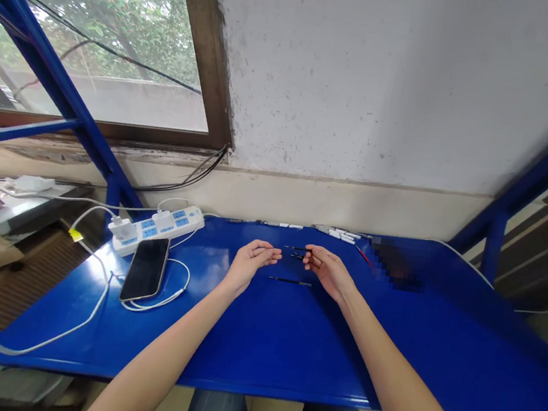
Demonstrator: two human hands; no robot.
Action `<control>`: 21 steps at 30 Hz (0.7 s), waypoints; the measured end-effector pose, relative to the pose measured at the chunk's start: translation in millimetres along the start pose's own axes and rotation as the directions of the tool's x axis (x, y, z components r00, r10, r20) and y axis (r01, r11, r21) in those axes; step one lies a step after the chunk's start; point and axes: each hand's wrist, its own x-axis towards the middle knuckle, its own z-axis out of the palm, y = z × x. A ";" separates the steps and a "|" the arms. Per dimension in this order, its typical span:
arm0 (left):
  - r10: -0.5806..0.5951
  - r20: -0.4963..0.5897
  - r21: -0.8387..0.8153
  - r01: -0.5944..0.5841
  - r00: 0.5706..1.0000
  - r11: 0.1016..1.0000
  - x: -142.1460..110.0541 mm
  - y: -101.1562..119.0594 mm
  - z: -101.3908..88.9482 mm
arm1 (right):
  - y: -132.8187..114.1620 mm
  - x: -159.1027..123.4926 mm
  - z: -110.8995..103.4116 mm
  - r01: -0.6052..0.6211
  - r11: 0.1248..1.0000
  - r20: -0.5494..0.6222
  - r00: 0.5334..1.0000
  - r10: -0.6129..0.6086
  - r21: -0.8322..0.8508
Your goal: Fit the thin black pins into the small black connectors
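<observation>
My left hand [256,259] is closed in a pinch above the blue table [314,349]. Whatever its fingertips hold, if anything, is too small to make out. Facing it a short gap away, my right hand [325,267] grips a thin dark pen refill [294,248] whose pointed end sticks out to the left. A second short black piece [298,256] projects just below it from the same fingers; its kind is unclear. On the tabletop beneath both hands lies another slender black stick [290,281], like a pen refill, roughly level across my view.
Several white pens [344,235] and a red pen [363,254] lie along the back edge. To the left are a white power strip [157,228], a phone [146,269] and looping white cables [100,296]. Blue metal posts [493,245] flank the table.
</observation>
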 end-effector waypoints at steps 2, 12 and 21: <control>0.012 0.005 -0.016 -0.012 1.000 1.000 -0.3 0.2 0.2 | 0.3 -0.2 0.4 0.002 1.000 0.007 1.000 -0.002 -0.011; 0.023 0.051 -0.039 -0.021 0.998 0.999 -0.9 -0.4 2.4 | 3.9 -0.5 0.4 -0.012 0.999 0.074 0.997 0.016 -0.052; 0.014 0.061 -0.002 -0.014 0.998 1.000 0.1 -3.2 2.6 | 3.5 -3.0 2.8 -0.015 0.997 0.124 0.992 0.025 -0.081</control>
